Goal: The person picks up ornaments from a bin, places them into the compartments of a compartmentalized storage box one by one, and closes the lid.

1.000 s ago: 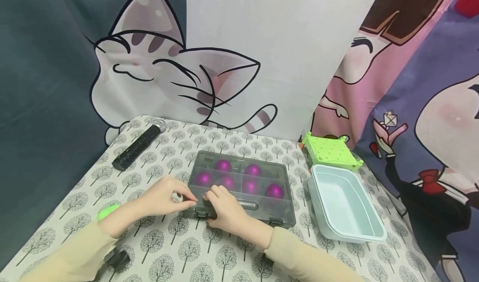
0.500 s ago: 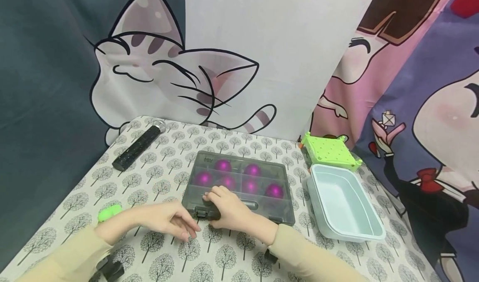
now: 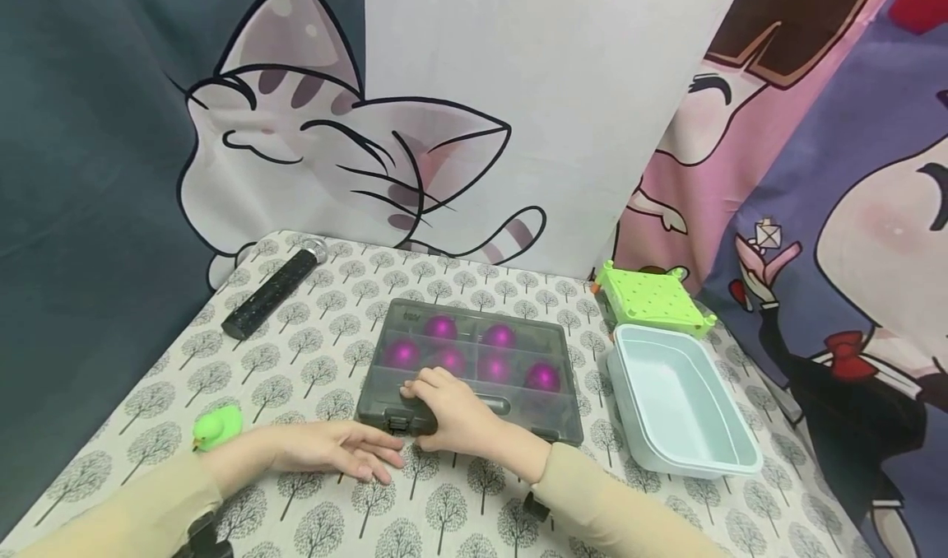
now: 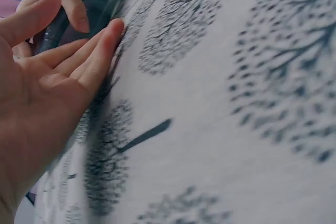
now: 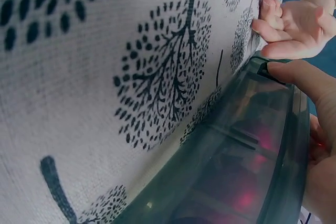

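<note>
A grey see-through plastic organizer case (image 3: 548, 416) lies on the table, lid down, with several shiny purple balls (image 3: 544, 377) in its compartments. My right hand (image 3: 459, 418) grips the case's front edge, fingers over the lid and thumb against the front side near the left latch (image 3: 397, 420). In the right wrist view that thumb (image 5: 302, 74) presses at the case's edge. Just in front of the front-left corner is my left hand (image 3: 333, 449), fingers loosely extended and holding nothing. The left wrist view shows its palm (image 4: 47, 98) and bare fingers close to the cloth.
A green rubber duck (image 3: 218, 426) sits beside my left forearm. A black microphone (image 3: 274, 290) lies at the back left. To the right stand a pale blue tub (image 3: 629, 410) and a lime-green, four-legged stand (image 3: 655, 301). A tree-patterned cloth (image 3: 296, 533) covers the table.
My left hand has let go of the case's front-left corner, dropped toward me and opened its fingers. My right hand keeps its grip on the case. More of the green duck shows.
</note>
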`<state>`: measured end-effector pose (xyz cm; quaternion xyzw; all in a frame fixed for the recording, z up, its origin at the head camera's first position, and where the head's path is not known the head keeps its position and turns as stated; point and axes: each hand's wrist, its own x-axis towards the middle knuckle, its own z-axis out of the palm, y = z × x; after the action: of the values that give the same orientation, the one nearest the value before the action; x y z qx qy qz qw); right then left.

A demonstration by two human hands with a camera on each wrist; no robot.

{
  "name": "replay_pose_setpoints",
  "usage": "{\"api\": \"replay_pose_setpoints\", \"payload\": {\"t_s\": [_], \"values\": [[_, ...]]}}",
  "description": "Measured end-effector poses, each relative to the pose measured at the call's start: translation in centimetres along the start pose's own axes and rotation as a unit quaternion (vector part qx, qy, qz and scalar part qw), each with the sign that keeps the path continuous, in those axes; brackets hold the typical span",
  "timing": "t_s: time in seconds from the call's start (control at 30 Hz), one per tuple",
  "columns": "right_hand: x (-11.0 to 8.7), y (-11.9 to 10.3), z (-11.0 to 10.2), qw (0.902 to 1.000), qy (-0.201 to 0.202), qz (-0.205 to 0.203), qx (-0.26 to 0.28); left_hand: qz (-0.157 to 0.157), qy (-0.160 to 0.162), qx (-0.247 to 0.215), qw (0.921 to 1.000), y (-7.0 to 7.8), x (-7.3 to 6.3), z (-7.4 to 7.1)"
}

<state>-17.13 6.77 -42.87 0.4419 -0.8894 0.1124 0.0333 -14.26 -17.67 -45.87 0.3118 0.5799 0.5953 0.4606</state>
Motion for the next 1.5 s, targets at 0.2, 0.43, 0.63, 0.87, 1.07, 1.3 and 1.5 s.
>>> {"api": "replay_pose_setpoints", "payload": {"t_s": [0.2, 0.43, 0.63, 0.87, 1.07, 1.3, 1.5], "values": [[0.0, 0.0, 0.0, 1.0, -0.007, 0.003, 0.006, 0.007, 0.047, -0.081, 0.9956, -1.1, -0.2, 0.5], [-0.1, 0.0, 0.0, 0.9999, -0.009, 0.003, 0.006, 0.028, 0.069, -0.134, 0.9882, -2.0, -0.4, 0.5], [0.0, 0.1, 0.0, 0.9999, -0.01, -0.002, 0.001, 0.058, 0.003, -0.238, 0.9696, -2.7, -0.6, 0.2], [0.0, 0.1, 0.0, 0.9999, -0.01, -0.003, -0.004, 0.069, -0.082, -0.342, 0.9337, -3.4, -0.5, -0.4], [-0.2, -0.1, 0.2, 1.0, -0.006, 0.0, -0.005, 0.06, -0.107, -0.368, 0.9217, -3.6, -0.4, -0.4], [-0.3, -0.2, 0.5, 1.0, -0.007, 0.001, -0.002, 0.073, -0.118, -0.39, 0.9102, -4.0, -0.3, -0.1], [-0.2, 0.1, 0.5, 0.9998, 0.011, -0.014, -0.009, 0.1, -0.1, -0.376, 0.9157, -4.0, 0.0, 0.3]]}}
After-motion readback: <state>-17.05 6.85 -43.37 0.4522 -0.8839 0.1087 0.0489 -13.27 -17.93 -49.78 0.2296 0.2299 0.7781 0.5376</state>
